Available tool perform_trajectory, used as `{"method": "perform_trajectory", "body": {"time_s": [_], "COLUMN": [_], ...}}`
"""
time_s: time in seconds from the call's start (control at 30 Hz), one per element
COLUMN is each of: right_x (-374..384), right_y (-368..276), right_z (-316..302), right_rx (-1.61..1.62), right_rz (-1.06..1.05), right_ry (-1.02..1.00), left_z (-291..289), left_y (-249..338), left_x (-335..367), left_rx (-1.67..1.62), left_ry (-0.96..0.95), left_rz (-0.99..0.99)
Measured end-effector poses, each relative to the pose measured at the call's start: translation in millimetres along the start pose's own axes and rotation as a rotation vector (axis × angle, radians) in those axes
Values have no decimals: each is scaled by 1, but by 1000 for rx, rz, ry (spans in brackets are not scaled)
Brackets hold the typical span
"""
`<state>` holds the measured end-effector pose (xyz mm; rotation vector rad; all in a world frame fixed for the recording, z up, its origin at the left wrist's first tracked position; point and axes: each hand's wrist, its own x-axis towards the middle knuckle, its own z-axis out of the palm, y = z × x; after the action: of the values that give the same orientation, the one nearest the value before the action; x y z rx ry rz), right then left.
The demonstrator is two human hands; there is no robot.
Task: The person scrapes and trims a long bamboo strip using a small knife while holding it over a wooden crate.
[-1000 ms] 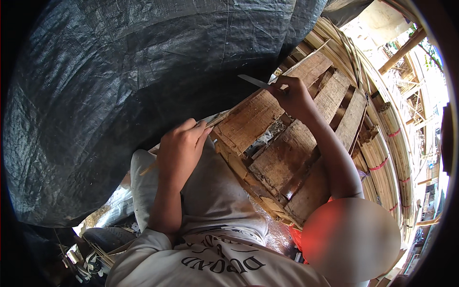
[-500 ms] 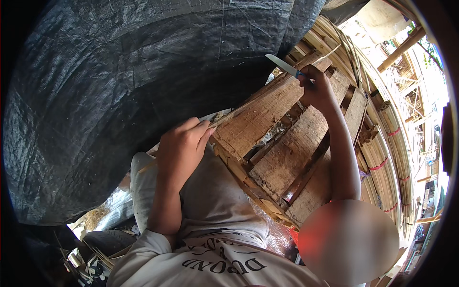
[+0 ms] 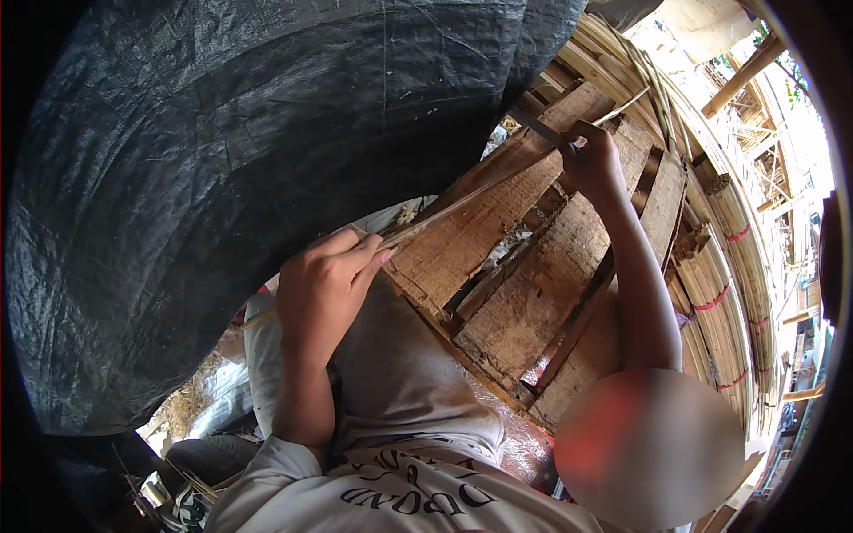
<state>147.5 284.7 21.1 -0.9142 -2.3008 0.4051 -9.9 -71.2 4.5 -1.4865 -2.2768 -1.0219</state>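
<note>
My left hand point(image 3: 322, 289) pinches a thin pale strip point(image 3: 480, 190), which looks like split bamboo or wood, between thumb and fingers. From there the strip slants up to the right over a plank surface, and its far end sticks out beyond my right hand point(image 3: 593, 164). That hand is closed round the handle of a knife point(image 3: 538, 127), mostly hidden by the fingers. The blade points up and left and looks dark. It crosses close to the strip near my right fingers; whether they touch I cannot tell.
Under the strip is a pallet-like platform of rough planks point(image 3: 524, 311) with gaps between them. A large black tarp point(image 3: 231, 160) hangs along the left. Bundles of pale slats point(image 3: 702, 293) tied with pink bands lie at the right. My left knee point(image 3: 391, 346) is by the planks' near edge.
My left hand has shifted slightly left and down. The knife blade has turned from bright to dark, and the strip's far end now shows further out past my right hand.
</note>
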Motion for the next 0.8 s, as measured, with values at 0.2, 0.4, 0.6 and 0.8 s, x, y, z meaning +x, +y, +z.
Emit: {"method": "perform_trajectory", "body": {"time_s": [0.2,0.4,0.6,0.8], "right_x": [-5,-17,-12,9], "right_y": [-1,-43,-30,-5], "right_z": [8,6,-1,-3], "right_rx": [6,274,168,239], "right_rz": [7,117,160,237], "right_ry": [47,-238,-78,-117], "left_z": [-1,0,1,1], "left_y": [1,-1,1,-6], "left_x": [1,1,4,10], "left_rx": [39,19,0,-8], "left_ry": [-67,-37,10,30], "left_rz": [-21,-56,-61,-53]}}
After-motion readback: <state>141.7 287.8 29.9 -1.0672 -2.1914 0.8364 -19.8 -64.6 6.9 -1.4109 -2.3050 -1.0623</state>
